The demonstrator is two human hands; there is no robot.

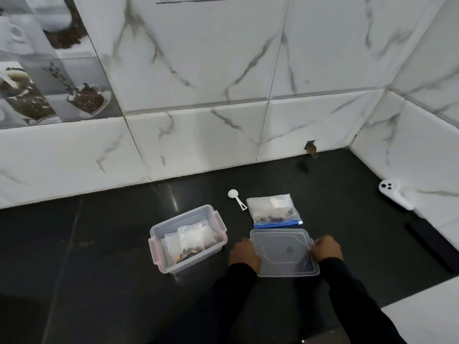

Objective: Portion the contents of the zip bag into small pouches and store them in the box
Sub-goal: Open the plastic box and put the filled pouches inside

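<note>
A clear plastic box (159, 235) with pink latches stands open on the black counter, with several small filled pouches (192, 240) standing inside it. To its right lies the box's clear lid (283, 254), flat on the counter. My left hand (244, 254) grips the lid's left edge and my right hand (327, 248) grips its right edge. Just behind the lid lies the zip bag (272, 211) with a blue seal strip, some dark and pale contents still inside. A white measuring scoop (236, 198) rests left of the bag.
A white marble-tiled wall runs along the back and right of the black counter (99, 244). A white controller (395, 196) lies against the right wall. A small brown object (311, 151) sits at the wall's base.
</note>
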